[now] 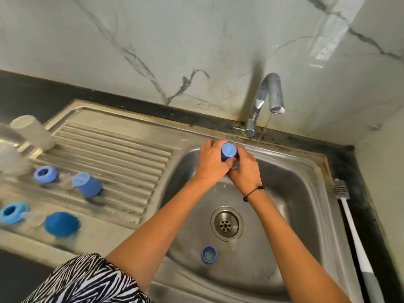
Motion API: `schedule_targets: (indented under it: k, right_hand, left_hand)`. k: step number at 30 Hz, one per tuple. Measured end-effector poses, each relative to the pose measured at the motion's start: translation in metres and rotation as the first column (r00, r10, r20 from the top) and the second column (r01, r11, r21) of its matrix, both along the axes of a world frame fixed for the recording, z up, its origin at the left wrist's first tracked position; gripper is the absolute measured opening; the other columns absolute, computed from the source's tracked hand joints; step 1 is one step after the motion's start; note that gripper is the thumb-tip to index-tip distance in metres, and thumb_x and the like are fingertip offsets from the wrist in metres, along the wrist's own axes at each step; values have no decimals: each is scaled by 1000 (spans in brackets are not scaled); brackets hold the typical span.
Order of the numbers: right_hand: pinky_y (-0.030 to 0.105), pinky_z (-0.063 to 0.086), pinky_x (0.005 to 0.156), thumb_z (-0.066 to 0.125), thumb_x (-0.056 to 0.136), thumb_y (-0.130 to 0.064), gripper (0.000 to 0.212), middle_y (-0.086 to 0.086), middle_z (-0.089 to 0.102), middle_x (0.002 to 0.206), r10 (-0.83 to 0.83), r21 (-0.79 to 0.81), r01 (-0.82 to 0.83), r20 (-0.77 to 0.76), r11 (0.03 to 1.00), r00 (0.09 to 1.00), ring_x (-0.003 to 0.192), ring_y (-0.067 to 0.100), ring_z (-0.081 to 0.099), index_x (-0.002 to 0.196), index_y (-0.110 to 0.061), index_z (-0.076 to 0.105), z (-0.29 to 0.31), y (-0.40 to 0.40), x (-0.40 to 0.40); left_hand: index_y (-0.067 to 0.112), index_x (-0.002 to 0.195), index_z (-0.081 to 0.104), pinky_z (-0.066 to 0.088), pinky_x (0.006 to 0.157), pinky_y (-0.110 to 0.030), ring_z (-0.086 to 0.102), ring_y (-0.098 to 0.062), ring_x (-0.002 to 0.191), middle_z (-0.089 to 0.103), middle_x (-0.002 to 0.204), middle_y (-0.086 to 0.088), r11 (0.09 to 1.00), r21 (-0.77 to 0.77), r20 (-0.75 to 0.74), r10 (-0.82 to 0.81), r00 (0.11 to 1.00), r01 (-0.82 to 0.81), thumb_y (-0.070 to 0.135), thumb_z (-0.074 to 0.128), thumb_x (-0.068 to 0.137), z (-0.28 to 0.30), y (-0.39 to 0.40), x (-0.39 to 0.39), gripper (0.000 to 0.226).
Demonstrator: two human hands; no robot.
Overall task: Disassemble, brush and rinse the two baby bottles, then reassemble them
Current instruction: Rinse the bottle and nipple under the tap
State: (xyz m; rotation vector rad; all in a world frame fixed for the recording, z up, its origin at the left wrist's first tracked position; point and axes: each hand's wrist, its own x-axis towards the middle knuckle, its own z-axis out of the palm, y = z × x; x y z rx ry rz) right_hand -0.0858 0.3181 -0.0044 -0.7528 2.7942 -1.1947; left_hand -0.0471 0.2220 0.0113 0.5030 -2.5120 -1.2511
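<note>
A steel sink (pixel 301 171) with a ribbed draining board (pixel 113 149) is set into a dark worktop (pixel 358 171). On the board are found two blue rings (pixel 45 174) (pixel 12 213), a blue cap (pixel 87 185), a blue round piece (pixel 61 224) and a whitish upturned bottle (pixel 32 132) (all blurred). A small blue ring (pixel 208 254) is seen in the basin, and a white brush (pixel 354 235) beside the sink's right rim.

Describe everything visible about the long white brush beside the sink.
The long white bottle brush lies flat on the dark counter strip along the steel sink's right rim. Its pale bristled head points towards the wall; the slim, plastic-looking handle widens into a grey grip nearest the camera. Neither hand touches it.
</note>
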Motion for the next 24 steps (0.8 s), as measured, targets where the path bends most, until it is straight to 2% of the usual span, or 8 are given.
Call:
schedule_targets:
  k: [3,7,11,15,18,20,24]
  right_hand:
    - [24,33,68,62,80,-4,41,12,65,105,77,24,-78,51,997,996,97,31,57,120,-6,54,-1,-19,17]
    - [24,35,68,64,83,-15,41,12,65,108,206,76,-220,160,972,965,99,31,60,121,-8,51,-4,-60,41]
    - [30,41,74,67,81,-15,41,15,65,110,324,7,-333,212,943,922,100,32,60,119,-7,51,-7,-113,67]
    - [33,42,78,66,81,-14,35,16,66,108,433,20,-444,189,896,882,100,33,60,113,-5,56,-10,-171,81]
    - [34,43,76,64,80,-12,33,15,66,105,478,34,-490,177,871,861,95,33,61,112,-5,57,-13,-205,87]
    - [37,45,77,61,81,-9,34,14,66,105,499,37,-512,170,858,850,95,32,61,114,-5,56,-14,-222,87]
    - [42,48,80,59,81,-8,36,15,66,106,519,43,-532,165,846,838,95,33,60,117,-6,53,-20,-238,84]
  left_hand:
    - [10,125,54,38,99,-30,47,-26,114,49,121,-13,997,26,28,72,997,-72,16,68,83,0,-15,27,45]
    - [5,122,57,45,96,-37,56,-27,111,61,119,-14,962,158,96,211,973,-224,5,61,84,0,-47,74,38]
    - [5,120,60,46,95,-40,59,-26,111,65,119,-12,931,160,191,298,935,-329,-1,54,81,4,-87,115,40]
    - [6,124,55,45,97,-42,56,-28,115,61,123,-13,885,171,258,384,886,-433,0,51,82,8,-129,139,43]
    - [7,126,48,45,93,-36,54,-27,113,58,124,-13,839,257,254,420,871,-480,0,47,86,5,-145,147,41]
    - [7,128,42,40,85,-28,52,-20,109,55,124,-11,812,335,214,428,878,-477,-5,40,88,1,-149,149,42]
    - [11,140,35,35,98,-23,43,-12,120,48,129,0,767,442,148,449,881,-465,-15,29,85,-8,-150,145,61]
